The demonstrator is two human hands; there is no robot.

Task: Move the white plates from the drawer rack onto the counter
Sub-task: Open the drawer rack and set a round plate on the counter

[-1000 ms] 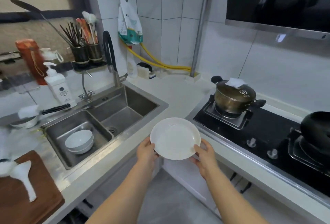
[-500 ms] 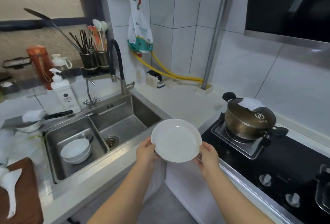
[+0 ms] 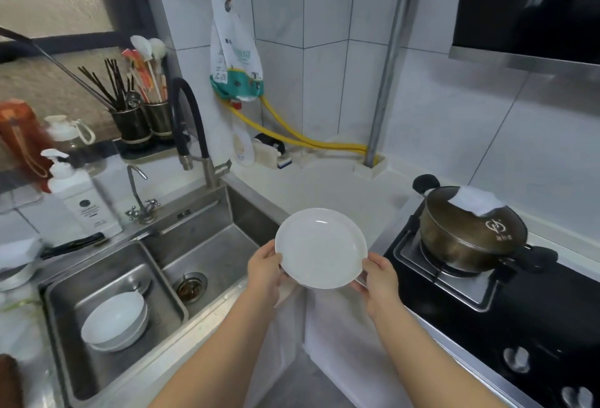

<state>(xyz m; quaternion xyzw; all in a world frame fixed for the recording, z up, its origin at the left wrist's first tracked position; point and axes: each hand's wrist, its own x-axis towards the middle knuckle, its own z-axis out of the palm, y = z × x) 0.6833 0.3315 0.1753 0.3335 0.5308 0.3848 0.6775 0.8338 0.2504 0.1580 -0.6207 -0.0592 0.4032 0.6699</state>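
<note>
A round white plate [image 3: 319,247] hangs level in the air just above the front edge of the white corner counter [image 3: 328,185]. My left hand [image 3: 264,266] grips its left rim, thumb on top. My right hand [image 3: 378,274] grips its right rim the same way. The plate sits between the sink and the stove. The drawer rack is out of view.
A steel double sink [image 3: 207,245] lies to the left, with stacked white bowls [image 3: 113,321] in its near basin. A black faucet [image 3: 191,134] arches over it. A lidded bronze pot [image 3: 470,229] stands on the black stove [image 3: 519,316] to the right. Bottles and yellow hoses line the back corner.
The plate and both hands have moved forward, over the counter's front edge, with the grip unchanged. The view has swung left and in, so the stove has slid right.
</note>
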